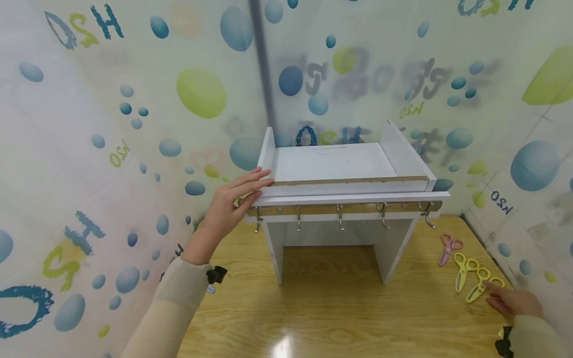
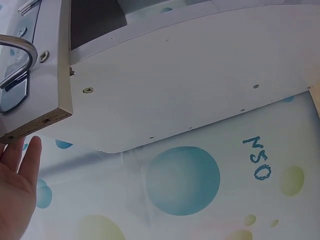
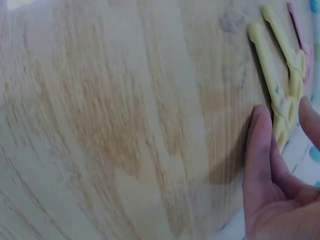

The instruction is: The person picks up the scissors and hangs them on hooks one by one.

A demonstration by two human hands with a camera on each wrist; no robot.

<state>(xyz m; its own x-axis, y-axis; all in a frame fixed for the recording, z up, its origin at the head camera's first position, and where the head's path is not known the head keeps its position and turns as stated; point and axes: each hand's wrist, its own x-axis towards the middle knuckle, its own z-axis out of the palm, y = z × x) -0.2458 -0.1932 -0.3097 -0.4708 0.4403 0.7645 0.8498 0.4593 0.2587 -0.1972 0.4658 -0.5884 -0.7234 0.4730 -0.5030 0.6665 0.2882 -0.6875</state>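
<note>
A small white shelf (image 1: 335, 188) with a row of metal hooks (image 1: 341, 219) along its front stands on the wooden table. My left hand (image 1: 227, 201) rests on the shelf's upper left corner, its fingers extended over the edge. In the left wrist view, the same hand (image 2: 17, 182) is at the frame's left edge, partly cut off. At the table's right side, my right hand (image 1: 515, 301) reaches the handles of the nearest yellow scissors (image 1: 475, 292). Its fingers (image 3: 259, 142) lie beside the scissors, with the thumb held apart. Whether they touch is hard to tell.
Another pair of yellow scissors (image 1: 461, 276) and pink scissors (image 1: 445, 254) lie beyond, in a slanting row near the table's right edge. Patterned sheets (image 1: 201, 94) with blue and green dots surround the table (image 1: 322, 308). A small pale object (image 1: 210, 289) shows by the left sleeve.
</note>
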